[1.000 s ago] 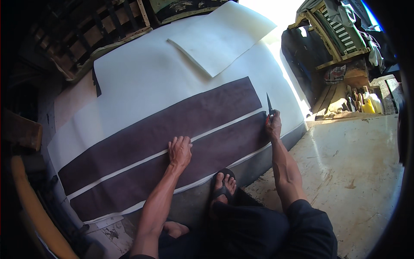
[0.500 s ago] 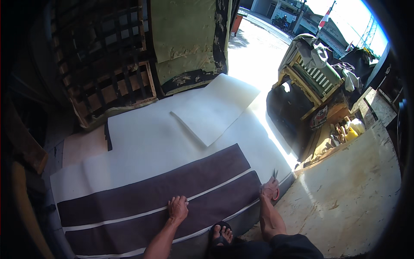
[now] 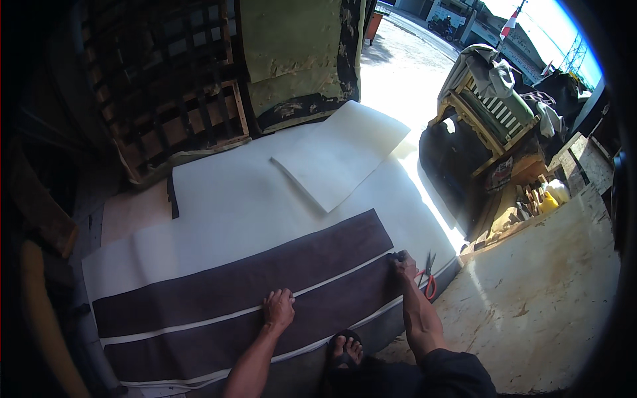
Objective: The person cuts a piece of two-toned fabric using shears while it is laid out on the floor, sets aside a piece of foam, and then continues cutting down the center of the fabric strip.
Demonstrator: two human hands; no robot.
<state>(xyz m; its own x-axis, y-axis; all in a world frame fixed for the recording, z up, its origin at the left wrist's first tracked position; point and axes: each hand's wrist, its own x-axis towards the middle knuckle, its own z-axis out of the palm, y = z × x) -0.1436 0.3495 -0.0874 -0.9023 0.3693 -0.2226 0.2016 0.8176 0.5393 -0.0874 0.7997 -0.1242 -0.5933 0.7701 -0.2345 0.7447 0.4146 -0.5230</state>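
Observation:
Two long dark brown strips of what looks like fabric or leatherette lie side by side on a white foam sheet, a thin white gap between them. My left hand point(image 3: 279, 309), fingers curled, grips the upper edge of the near strip point(image 3: 338, 300) around its middle. At that strip's right end my right hand point(image 3: 404, 265) is closed on the upper corner, which is bunched under the fingers. The far strip point(image 3: 252, 277) lies flat, untouched. Just right of my right hand lies a pair of scissors point(image 3: 430, 284) with red handles, its blades pointing away from me.
The white foam sheet point(image 3: 219, 219) carries a loose folded-over piece point(image 3: 345, 156) at its far side. A wooden frame with webbing point(image 3: 179, 126) stands far left. A pale, stained board point(image 3: 531, 292) lies right, below a tool box point(image 3: 541, 199) and a wooden chair point(image 3: 488, 113).
My right hand has put the scissors down beside it and moved up and left to take the near strip's corner. My left hand stays on the strip's edge.

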